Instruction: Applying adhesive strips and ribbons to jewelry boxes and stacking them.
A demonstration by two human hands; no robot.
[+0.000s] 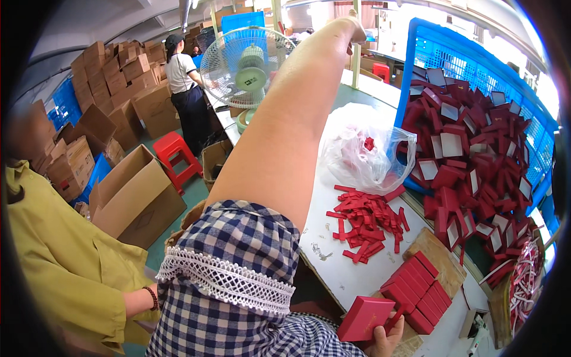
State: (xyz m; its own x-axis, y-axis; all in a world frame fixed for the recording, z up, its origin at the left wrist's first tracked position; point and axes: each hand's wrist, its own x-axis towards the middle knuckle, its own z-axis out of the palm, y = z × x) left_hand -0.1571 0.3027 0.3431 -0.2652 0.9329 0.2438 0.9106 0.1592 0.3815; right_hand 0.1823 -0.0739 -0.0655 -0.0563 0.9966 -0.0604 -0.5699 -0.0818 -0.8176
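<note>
My left arm stretches up across the middle of the view, its checked sleeve ending above the elbow. At the far end my left hand [357, 28] is bent at the wrist near a pale post; its fingers are mostly hidden. Low at the right, my right hand [386, 341] grips a small red gift box [364, 319], thumb on its side, with a dark red strip beside the fingers. Beyond it, small red boxes [416, 290] stand packed in rows on a brown board. A heap of red strips [364, 221] lies farther back on the white table [333, 271].
A clear plastic bag [363, 157] sits behind the strips. A blue crate [410, 77] spills red boxes at the right. A fan [250, 74] stands behind my arm. On the left are a person in yellow [71, 250], a carton [140, 205] and a red stool [177, 156].
</note>
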